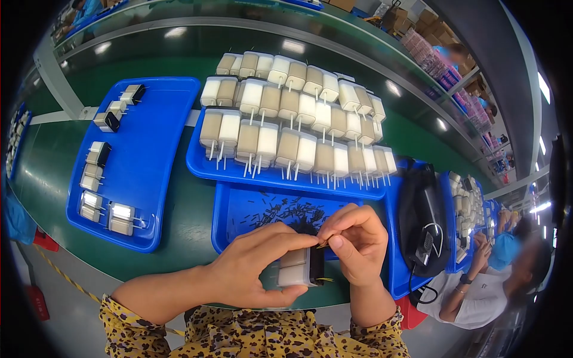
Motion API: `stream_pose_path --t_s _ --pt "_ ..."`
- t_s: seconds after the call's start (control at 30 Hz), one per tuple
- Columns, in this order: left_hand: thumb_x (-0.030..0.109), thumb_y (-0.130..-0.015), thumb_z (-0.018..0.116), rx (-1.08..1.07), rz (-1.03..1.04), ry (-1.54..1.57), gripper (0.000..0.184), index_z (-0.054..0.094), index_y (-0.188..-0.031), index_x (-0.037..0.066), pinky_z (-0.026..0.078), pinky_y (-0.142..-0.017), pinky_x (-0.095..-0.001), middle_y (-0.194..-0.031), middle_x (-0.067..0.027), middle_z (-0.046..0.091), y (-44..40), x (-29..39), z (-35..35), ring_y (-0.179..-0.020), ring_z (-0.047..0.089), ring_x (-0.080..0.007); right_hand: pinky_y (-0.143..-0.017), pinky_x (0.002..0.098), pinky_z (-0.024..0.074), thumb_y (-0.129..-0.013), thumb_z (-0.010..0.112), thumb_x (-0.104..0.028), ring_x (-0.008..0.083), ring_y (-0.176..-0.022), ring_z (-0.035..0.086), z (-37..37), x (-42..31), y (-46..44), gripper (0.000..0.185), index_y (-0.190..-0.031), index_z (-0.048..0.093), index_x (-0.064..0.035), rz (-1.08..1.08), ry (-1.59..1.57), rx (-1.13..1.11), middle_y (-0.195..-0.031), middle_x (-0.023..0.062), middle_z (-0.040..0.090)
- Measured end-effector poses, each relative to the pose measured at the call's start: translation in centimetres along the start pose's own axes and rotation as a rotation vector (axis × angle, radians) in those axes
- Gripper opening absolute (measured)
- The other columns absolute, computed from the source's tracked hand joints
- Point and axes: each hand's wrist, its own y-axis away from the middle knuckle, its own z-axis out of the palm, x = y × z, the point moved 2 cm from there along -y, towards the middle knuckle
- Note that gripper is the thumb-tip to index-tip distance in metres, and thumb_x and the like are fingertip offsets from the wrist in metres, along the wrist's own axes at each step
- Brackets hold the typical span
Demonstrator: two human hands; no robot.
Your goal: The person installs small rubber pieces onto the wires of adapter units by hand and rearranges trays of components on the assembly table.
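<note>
Left of both grips, a blue tray point(134, 173) bears spaced blocks point(121, 212). The left hand's point(248, 265) grip clasps a beige-and-white block point(292, 268), seemingly steadying it; just beyond, small black pieces point(273, 209) lie, likely for easy reach. The right hand's point(358, 247) grip pinches thin wire point(323, 243) at the block's black end point(317, 262).

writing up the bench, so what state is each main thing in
beige-and-white rectangular block with black end: held, black end facing right
left hand: gripping the block
right hand: pinching at thin yellow wires
upper blue plastic tray: loaded with rows of blocks
lower blue plastic tray: holding loose black pieces
left blue plastic tray: partly filled
</note>
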Motion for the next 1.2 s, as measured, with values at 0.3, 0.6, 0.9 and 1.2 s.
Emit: stream_pose_path --t_s 0.3,0.6,0.9,1.2 --pt "0.018 -0.071 0.082 -0.005 0.004 -0.019 0.063 0.057 -0.125 -0.001 0.052 -0.07 -0.0324 -0.101 -0.0129 0.064 0.03 -0.03 0.05 -0.082 0.063 -0.023 -0.078 0.028 0.0516 -0.09 0.06 0.008 0.0165 -0.088 0.062 -0.01 -0.04 -0.01 0.016 -0.105 0.055 0.0056 0.013 0.0 0.004 -0.099 0.0144 0.059" --pt "0.019 -0.071 0.082 -0.003 0.01 -0.028 0.062 0.057 -0.124 -0.001 0.052 -0.069 -0.0319 -0.102 -0.013 0.064 0.07 -0.14 0.11 -0.082 0.062 -0.0228 -0.078 0.0275 0.0513 -0.089 0.06 0.008 0.0165 -0.088 0.062 -0.02 -0.09 0.03 0.015 -0.103 0.056 0.0058 0.014 0.026 0.004 -0.098 0.0148 0.06" --pt "0.019 -0.071 0.082 0.008 0.008 -0.03 0.062 0.057 -0.125 -0.001 0.051 -0.069 -0.0317 -0.093 -0.0115 0.062 0.04 -0.22 -0.02 -0.079 0.061 -0.0219 -0.079 0.0276 0.0523 -0.087 0.061 0.01 0.0169 -0.089 0.063 -0.12 -0.1 0.09 0.018 -0.104 0.056 0.0059 -0.007 0.072 0.007 -0.097 0.0143 0.062" --pt "0.018 -0.072 0.082 0.0 0.004 -0.034 0.062 0.057 -0.125 -0.001 0.051 -0.07 -0.032 -0.097 -0.0124 0.063 0.06 -0.21 0.02 -0.08 0.062 -0.0225 -0.08 0.0286 0.053 -0.088 0.062 0.009 0.0169 -0.091 0.064 -0.16 0.05 0.06 0.021 -0.107 0.054 0.0058 0.034 -0.032 0.031 -0.097 0.0137 0.062"
